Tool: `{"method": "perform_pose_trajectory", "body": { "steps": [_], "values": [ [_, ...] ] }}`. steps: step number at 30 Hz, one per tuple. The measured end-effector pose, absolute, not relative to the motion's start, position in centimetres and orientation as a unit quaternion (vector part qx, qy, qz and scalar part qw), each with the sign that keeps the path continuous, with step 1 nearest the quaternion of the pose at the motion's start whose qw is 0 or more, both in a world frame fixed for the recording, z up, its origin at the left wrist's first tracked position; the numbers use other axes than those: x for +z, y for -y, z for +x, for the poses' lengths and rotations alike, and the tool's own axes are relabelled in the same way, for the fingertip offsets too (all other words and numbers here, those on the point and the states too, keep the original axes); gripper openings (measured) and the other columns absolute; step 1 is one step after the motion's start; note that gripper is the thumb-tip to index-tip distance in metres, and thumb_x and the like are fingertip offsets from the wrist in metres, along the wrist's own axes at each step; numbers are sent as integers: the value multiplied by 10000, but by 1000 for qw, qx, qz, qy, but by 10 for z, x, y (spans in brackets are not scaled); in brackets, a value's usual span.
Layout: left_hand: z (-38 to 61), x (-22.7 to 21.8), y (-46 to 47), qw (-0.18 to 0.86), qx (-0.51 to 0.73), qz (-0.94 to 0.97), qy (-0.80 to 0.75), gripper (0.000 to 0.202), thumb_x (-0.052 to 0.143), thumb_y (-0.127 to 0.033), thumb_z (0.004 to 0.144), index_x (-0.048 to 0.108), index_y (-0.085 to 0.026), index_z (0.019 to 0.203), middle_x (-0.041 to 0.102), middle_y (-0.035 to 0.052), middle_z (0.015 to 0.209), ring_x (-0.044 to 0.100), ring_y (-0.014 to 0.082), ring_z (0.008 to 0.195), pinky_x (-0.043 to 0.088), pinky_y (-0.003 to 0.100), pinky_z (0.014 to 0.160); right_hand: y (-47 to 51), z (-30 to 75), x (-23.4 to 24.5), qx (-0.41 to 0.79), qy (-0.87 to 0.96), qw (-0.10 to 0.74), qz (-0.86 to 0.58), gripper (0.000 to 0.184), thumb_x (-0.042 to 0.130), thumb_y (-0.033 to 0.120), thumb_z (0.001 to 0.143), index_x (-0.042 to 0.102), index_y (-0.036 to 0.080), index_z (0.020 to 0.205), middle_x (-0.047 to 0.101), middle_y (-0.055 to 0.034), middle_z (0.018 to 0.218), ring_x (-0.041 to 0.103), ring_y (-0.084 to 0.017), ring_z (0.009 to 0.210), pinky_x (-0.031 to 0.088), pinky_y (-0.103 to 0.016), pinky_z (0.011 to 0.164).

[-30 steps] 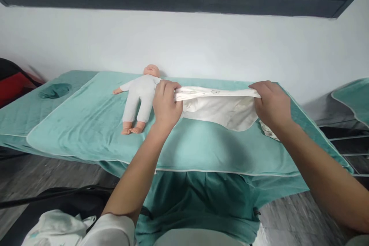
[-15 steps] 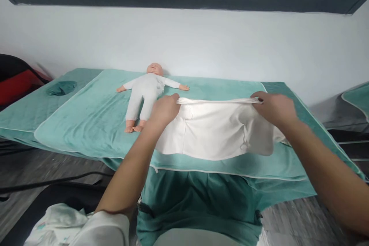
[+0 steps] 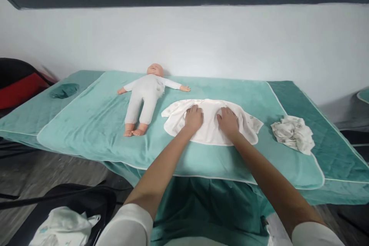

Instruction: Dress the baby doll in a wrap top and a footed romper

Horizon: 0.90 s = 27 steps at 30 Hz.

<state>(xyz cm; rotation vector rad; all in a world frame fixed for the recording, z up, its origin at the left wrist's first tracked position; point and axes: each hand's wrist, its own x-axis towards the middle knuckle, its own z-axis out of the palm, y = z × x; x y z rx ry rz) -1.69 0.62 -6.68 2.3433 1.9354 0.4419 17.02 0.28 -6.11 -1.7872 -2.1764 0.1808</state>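
A white baby shirt [image 3: 211,132], with small prints at its sleeve-like ends, lies spread on the teal bed cover [image 3: 95,123]. My left hand [image 3: 194,118] rests on its left half, fingers against the fabric. On the right half, my right hand [image 3: 228,121] presses down in the same way. Both hands are open, with a strip of cloth between them. Left of the shirt a baby doll [image 3: 145,94] in a white suit lies on its back, arms stretched out and feet bare.
A crumpled printed cloth [image 3: 294,133] sits to the right on the bed. White cloths [image 3: 62,226] lie on a black chair [image 3: 106,203] at lower left. The bed has a face hole [image 3: 65,90] at its left end. Behind it stands a white wall [image 3: 230,42].
The shirt, held up by its top edge between my hands, is now laid down on the bed. My hands have let go of that edge and come closer together. The crumpled cloth is now in sight.
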Motion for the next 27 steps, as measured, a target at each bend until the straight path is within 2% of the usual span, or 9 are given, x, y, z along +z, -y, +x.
{"method": "perform_pose_trajectory", "body": {
  "steps": [2,5,7,9,13,17,19,24,27],
  "values": [
    [-19,-71,-17,48,149,731,-664,438,371,-277,1030,584,-105,1371,465,165,1597,398,284,1508,331,433,1249,-11,170,-64,64,716,158,-677,487,345,326,1016,504,43,1379,533,-298,1442,474,-419,1345,355,-598,1107],
    [-19,-69,-31,62,146,701,-695,564,384,-303,1017,430,-91,1537,282,166,1704,233,283,1598,292,440,1278,-25,167,-62,62,668,143,-728,549,405,345,987,465,26,1430,501,-298,1471,458,-441,1365,355,-582,1123],
    [-15,-65,-35,60,146,693,-703,646,402,-328,1003,319,-117,1608,133,152,1744,126,300,1624,317,511,1260,-33,164,-60,50,648,146,-746,591,429,333,965,417,24,1469,463,-298,1499,428,-447,1390,360,-568,1125],
    [-9,-61,-39,64,152,685,-709,691,414,-344,992,259,-147,1635,50,147,1752,65,325,1630,359,598,1215,-42,159,-60,53,637,163,-751,607,442,298,939,389,32,1483,434,-289,1518,403,-437,1408,368,-550,1127],
    [4,-59,-55,94,194,653,-726,724,416,-324,983,219,-95,1641,8,185,1746,29,359,1627,413,601,1179,-66,147,-62,99,601,219,-763,671,507,267,863,359,52,1481,384,-273,1546,355,-407,1439,384,-524,1136],
    [8,-60,-81,100,226,630,-736,727,410,-315,984,210,-68,1637,-15,192,1744,7,380,1623,415,613,1178,-89,137,-65,95,574,233,-779,700,507,310,884,329,56,1512,361,-278,1564,347,-423,1435,403,-560,1102],
    [4,-62,-94,90,236,640,-725,717,393,-333,1000,204,-71,1640,-20,192,1744,-10,379,1623,362,609,1219,-100,138,-67,64,593,234,-768,686,488,356,928,334,46,1519,381,-279,1554,362,-420,1427,397,-551,1108],
    [-11,-76,-116,41,241,691,-680,690,357,-350,1030,193,-76,1643,16,189,1747,-47,342,1624,92,552,1325,-119,151,-75,3,643,236,-729,702,418,468,1008,339,0,1525,432,-286,1514,376,-395,1427,290,-511,1206],
    [-13,-81,-118,24,246,691,-679,682,338,-357,1039,186,-84,1645,17,178,1750,-66,336,1622,65,540,1330,-126,154,-81,10,651,238,-720,697,387,449,1025,297,-5,1547,413,-286,1535,359,-378,1458,271,-491,1225]
  ]
}}
